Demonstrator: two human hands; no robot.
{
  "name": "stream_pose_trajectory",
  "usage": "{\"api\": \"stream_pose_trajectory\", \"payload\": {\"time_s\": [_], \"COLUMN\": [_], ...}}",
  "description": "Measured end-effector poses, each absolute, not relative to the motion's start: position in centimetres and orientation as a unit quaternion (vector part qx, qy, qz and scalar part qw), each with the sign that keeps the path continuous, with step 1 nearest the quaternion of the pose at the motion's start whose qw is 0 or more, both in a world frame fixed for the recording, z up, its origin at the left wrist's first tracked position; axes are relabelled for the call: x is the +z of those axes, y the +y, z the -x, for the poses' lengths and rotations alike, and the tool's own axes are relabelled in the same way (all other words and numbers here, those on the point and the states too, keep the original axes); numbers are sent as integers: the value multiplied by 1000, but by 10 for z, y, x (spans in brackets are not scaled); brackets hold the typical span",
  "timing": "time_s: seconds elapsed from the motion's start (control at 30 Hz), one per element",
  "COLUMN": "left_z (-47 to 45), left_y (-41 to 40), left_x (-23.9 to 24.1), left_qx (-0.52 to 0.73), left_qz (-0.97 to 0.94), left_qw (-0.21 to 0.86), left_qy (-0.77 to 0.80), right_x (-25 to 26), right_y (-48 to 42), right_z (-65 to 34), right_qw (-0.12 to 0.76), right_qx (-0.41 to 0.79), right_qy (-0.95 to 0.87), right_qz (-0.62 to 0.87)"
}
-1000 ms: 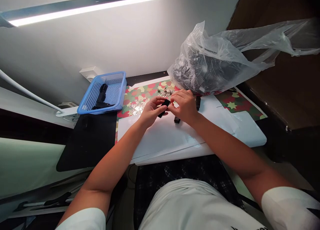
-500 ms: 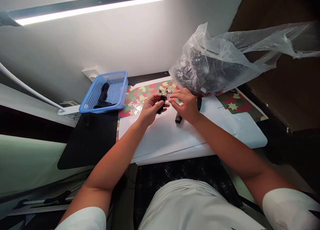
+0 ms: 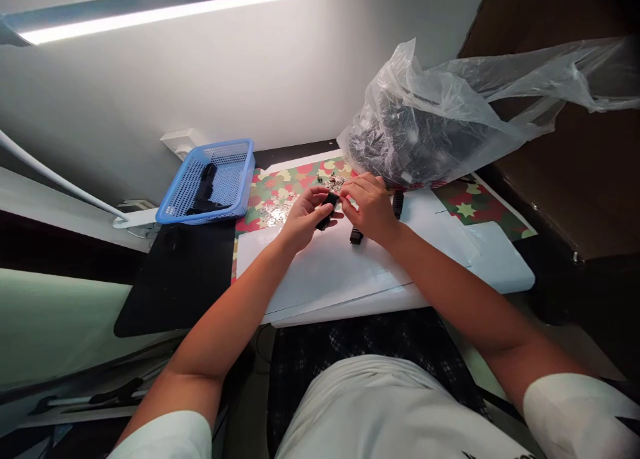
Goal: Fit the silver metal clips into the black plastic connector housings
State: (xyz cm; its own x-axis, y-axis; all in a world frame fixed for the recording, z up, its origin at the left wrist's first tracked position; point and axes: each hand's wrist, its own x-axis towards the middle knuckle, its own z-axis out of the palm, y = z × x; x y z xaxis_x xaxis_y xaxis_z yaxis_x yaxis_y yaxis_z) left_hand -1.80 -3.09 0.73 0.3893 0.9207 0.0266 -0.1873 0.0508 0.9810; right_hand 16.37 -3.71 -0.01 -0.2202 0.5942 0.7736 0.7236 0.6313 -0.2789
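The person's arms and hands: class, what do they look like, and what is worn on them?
The left hand and right hand are ungloved, with no watch or bracelet visible. The left sleeve and right sleeve are short and whitish; the right one bears a dark mark.

We count three black blocks outside the basket: one held block in the fingers, a near block and a far block on the white sheets. Those sheets number at least two; the overlap hides the rest. There are two hands, one left hand and one right hand. We see two heaps of little bits, a left heap and a back heap, too small to count. We make it one basket, one plastic bag and one lamp.
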Motion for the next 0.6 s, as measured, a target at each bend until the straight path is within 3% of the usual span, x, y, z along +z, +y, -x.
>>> {"api": "stream_pose_trajectory", "payload": {"time_s": [0.27, 0.4, 0.6], "left_z": [17, 17, 21], "left_y": [-33, -32, -29], "left_x": [9, 7, 9], "left_qx": [402, 414, 451], "left_qz": [-522, -515, -526], "left_qw": [679, 680, 645], "left_qy": [324, 318, 322], "right_x": [-6, -7, -2], "right_y": [-31, -30, -33], "right_z": [-159, -159, -168], "right_qw": [392, 416, 519], "right_qx": [-118, -132, -50], "right_qy": [-787, -777, -767], "right_qz": [462, 454, 374]}}
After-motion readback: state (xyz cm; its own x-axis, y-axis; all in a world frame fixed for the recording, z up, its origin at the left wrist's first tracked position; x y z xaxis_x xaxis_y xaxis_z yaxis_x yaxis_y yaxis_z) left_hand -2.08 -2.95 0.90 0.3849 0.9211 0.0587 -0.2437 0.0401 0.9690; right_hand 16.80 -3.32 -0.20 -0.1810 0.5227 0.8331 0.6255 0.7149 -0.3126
